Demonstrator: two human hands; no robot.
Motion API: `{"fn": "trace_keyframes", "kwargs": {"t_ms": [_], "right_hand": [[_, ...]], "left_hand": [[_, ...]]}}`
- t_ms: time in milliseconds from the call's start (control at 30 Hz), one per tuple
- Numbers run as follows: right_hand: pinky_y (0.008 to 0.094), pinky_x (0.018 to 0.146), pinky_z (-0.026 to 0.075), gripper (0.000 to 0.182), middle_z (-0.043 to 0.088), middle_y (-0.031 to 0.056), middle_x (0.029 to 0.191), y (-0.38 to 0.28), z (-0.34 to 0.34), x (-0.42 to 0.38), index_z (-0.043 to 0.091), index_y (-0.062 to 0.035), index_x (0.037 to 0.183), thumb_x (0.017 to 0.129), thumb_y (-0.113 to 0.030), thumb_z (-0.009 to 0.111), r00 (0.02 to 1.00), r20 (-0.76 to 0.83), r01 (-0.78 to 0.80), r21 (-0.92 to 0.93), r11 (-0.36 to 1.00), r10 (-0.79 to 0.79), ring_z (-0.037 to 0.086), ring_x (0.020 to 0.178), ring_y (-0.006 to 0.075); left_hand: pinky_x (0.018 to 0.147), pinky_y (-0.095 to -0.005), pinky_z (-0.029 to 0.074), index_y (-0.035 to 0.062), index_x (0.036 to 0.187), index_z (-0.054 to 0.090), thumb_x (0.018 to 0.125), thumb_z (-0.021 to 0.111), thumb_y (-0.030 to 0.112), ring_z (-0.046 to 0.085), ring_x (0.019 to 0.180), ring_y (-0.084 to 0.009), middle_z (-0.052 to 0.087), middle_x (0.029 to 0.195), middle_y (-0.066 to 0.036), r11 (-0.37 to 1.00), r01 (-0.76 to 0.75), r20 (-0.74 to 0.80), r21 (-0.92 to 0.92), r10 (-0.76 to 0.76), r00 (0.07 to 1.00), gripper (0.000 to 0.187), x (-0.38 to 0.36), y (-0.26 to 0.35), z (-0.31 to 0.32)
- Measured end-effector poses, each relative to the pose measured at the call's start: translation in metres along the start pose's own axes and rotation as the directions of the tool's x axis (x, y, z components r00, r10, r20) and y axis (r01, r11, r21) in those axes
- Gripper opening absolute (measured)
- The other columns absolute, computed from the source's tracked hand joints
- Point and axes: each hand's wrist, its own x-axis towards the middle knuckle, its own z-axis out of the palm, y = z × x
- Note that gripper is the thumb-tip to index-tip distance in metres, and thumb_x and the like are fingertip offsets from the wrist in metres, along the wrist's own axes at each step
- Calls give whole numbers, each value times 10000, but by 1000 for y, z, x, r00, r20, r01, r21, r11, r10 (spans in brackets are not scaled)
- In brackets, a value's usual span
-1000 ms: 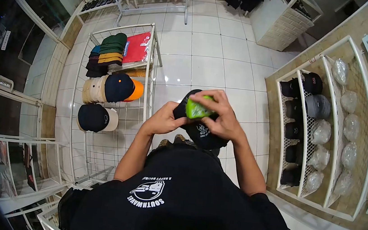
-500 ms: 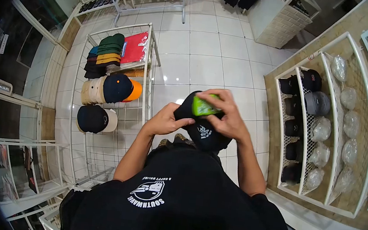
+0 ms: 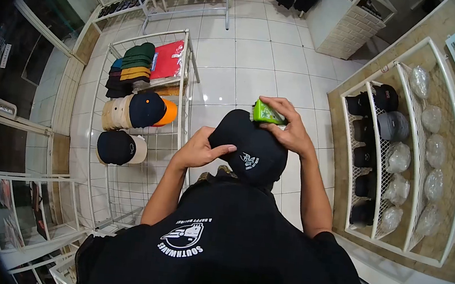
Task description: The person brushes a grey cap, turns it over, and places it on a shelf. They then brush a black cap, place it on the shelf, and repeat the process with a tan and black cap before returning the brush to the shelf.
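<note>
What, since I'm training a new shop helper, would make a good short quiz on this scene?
1. Which hand holds the bright green, brush-like block?
2. True or false: the left hand grips the black fabric cap with white print.
3. The clear plastic-wrapped bundles are on the person's: a) left b) right

Key: 1. The right hand. 2. True. 3. b

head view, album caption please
Left hand grips a white-printed black fabric cap; right hand holds a bright green, brush-like tool.
</note>
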Motion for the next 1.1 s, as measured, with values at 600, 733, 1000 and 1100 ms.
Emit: {"fn": "trace_keyframes", "kwargs": {"t_ms": [600,733,1000,1100], "right_hand": [[408,1080,412,607,620,111,1269,3,9,-3,662,-158,1334,747,-40,764,999,-49,-4,-33,999,3,531,1225,311],[409,1091,406,622,621,89,1258,-24,28,-16,668,-159,1325,726,-7,733,986,85,154,-88,984,-147,521,1221,291],[420,1089,405,620,626,90,1252,-9,16,-16,669,-153,1323,722,-33,764,996,-18,90,-122,988,-93,523,1223,304],[414,1084,408,615,620,95,1277,-29,28,-14,669,-150,1319,722,-17,736,985,70,164,-52,985,-160,517,1232,304]], "left_hand": [[671,-258,547,-53,981,696,911,749,100,653,740,-89,708,796,-42,991,12,2,133,-12,1000,177,-2,2,-3],[628,-266,520,-54,959,691,912,744,112,612,681,-73,699,771,-40,999,-14,-38,-51,12,999,181,1,-5,6],[607,-275,483,-32,937,694,916,749,143,554,649,-82,663,716,-7,991,-96,-46,93,101,994,185,1,-18,8],[603,-276,472,-64,968,685,922,732,120,536,661,-77,662,728,-43,983,-147,-15,114,149,989,195,7,-12,12]]}}
